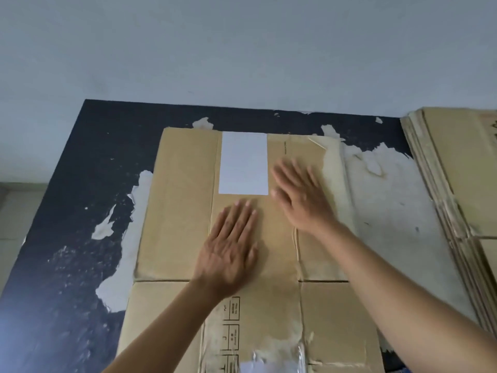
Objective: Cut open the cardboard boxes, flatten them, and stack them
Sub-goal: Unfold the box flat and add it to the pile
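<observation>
Now both hands, left hand [228, 247] and right hand [301, 196], lie flat with fingers straight, grasping nothing, on the flattened brown cardboard box [174, 200] beside the stacked flattened cardboard sheets [457, 170].

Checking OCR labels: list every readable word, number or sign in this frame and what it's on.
"Made in China", small and blurred, so likely only: printed sideways on the flattened cardboard box, right of the white label.
The white label itself: blank.
Boxed handling marks at the box's near end: too blurred to read.
On the stack of flattened boxes, right edge: black print, cut off, unreadable.
</observation>
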